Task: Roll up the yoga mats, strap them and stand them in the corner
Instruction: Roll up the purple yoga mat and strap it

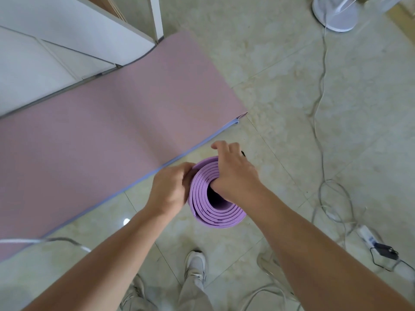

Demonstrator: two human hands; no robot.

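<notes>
The rolled mat (215,198), upright beside the flat mat (112,122), is clasped by both hands' (170,187) (233,173) closed grips; strapping is judged next.

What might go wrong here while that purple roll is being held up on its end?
The rolled purple mat shows no strap, and only the left hand and right hand hold it closed, so it could spring open if the grip loosens. White cables and a power strip lie on the floor close to the feet: a likely trip hazard on the way to the corner.
</notes>
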